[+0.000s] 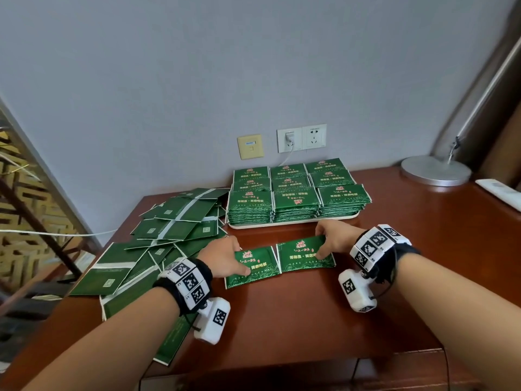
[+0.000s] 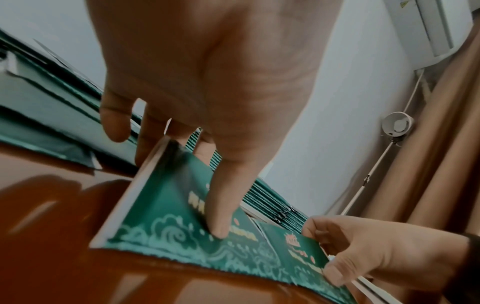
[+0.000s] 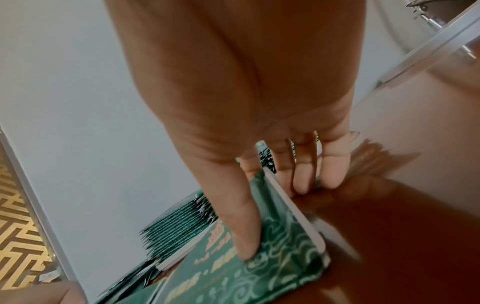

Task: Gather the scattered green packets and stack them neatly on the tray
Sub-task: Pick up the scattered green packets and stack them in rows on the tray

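Head view: two flat green foil packets lie side by side on the glossy brown wooden counter, at 6 o'clock from the white tray of stacked packets. The left hand pinches the left packet; the right hand pinches the right packet. A loose heap of green packets waits at 9 o'clock.

Left wrist view: the thumb presses on top and the fingers curl behind the far edge.

Right wrist view: the same pinch. The packets seem light, thin and slippery; hold them at the edges.
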A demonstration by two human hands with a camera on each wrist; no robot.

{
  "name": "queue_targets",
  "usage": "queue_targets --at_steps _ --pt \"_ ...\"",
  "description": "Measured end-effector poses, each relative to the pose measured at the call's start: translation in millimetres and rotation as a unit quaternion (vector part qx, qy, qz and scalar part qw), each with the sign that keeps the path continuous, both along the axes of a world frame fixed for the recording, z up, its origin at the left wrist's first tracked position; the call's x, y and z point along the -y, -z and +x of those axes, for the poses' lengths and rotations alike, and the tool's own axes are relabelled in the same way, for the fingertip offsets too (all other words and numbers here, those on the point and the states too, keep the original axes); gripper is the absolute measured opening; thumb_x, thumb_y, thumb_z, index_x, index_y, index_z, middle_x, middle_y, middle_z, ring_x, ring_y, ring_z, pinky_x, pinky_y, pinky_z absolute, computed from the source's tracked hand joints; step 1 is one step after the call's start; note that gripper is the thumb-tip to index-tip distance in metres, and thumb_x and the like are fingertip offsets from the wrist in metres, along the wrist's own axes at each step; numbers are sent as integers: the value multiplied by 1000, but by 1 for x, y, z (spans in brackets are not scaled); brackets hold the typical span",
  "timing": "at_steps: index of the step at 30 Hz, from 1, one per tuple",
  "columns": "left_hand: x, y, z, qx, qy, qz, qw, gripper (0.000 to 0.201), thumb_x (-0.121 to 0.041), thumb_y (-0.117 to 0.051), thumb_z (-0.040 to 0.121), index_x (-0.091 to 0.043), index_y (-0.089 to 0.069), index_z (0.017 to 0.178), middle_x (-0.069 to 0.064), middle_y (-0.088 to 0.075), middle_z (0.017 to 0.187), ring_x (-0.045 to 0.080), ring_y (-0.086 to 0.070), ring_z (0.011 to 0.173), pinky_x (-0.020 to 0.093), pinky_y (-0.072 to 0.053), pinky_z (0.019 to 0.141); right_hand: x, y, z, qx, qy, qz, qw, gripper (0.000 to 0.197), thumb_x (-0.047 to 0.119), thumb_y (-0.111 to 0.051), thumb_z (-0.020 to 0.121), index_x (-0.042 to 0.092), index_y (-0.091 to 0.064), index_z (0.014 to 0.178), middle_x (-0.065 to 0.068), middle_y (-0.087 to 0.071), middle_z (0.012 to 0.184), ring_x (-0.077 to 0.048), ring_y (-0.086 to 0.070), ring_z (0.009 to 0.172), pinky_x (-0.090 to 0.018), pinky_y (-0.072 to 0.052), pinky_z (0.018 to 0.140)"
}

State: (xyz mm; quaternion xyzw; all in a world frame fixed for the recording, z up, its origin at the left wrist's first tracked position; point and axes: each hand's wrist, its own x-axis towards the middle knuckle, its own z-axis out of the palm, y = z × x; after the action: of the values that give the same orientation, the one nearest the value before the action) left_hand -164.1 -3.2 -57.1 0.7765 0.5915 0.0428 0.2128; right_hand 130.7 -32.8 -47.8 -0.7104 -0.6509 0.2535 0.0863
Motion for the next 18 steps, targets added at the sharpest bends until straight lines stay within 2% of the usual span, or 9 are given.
queue_targets --at_steps 3,5,6,8,10,13,15,17,18 --pt "4 -4 1 37 -4 -2 999 47 -32 -87 67 -21 -49 93 1 -61 85 13 -51 67 29 -40 62 0 -1 1 -43 11 11 999 50 13 -83 71 16 -47 106 -5 -56 99 -20 -55 80 -32 -47 66" --pt "5 -9 2 57 -4 1 998 44 -25 -86 69 -19 -52 96 4 -62 88 14 -50 67 29 -41 62 -1 -4 1 -87 17 21 996 45 5 -78 75 16 -47 104 -8 -56 92 -20 -55 68 -34 -48 57" --pt "5 -11 2 73 -5 -3 997 43 -20 -85 71 -19 -53 98 6 -63 93 14 -50 67 29 -42 62 -2 -5 2 -104 17 28 994 43 2 -77 76 16 -47 104 -9 -57 90 -21 -56 66 -34 -49 57" --pt "2 -17 2 111 -9 -16 994 42 -9 -81 73 -20 -54 104 3 -61 107 13 -49 63 27 -42 59 -3 -10 4 -150 15 44 988 43 -2 -73 77 17 -48 106 -12 -60 95 -24 -61 70 -38 -54 60" --pt "-1 -25 4 152 -11 -29 988 45 1 -74 76 -19 -55 111 -2 -56 113 10 -46 55 27 -42 55 -5 -16 4 -213 25 54 975 45 -5 -70 80 17 -48 113 -17 -59 102 -29 -63 73 -39 -57 55" --pt "-9 -41 7 213 -35 -32 976 48 6 -68 78 -20 -55 116 2 -55 100 8 -40 45 26 -35 47 -10 -27 7 -277 42 75 957 46 -4 -66 84 21 -46 117 -19 -53 97 -30 -57 71 -39 -57 49" --pt "-18 -52 10 250 -48 -23 967 47 4 -68 79 -23 -56 116 5 -55 103 13 -51 54 26 -41 51 -14 -35 11 -290 47 107 950 42 -3 -65 85 21 -47 115 -16 -51 93 -28 -56 69 -37 -57 48" --pt "-30 -61 13 314 -63 -35 947 48 4 -71 78 -24 -57 115 11 -56 121 26 -67 83 33 -55 60 -21 -42 14 -303 60 151 939 37 -3 -65 85 21 -51 110 -16 -49 93 -29 -55 68 -35 -56 46" --pt "-36 -65 15 344 -73 -33 936 49 5 -71 79 -23 -56 116 13 -56 124 32 -67 94 39 -59 64 -26 -45 17 -311 69 175 932 33 -3 -65 85 20 -53 107 -17 -50 95 -28 -54 68 -34 -56 46"
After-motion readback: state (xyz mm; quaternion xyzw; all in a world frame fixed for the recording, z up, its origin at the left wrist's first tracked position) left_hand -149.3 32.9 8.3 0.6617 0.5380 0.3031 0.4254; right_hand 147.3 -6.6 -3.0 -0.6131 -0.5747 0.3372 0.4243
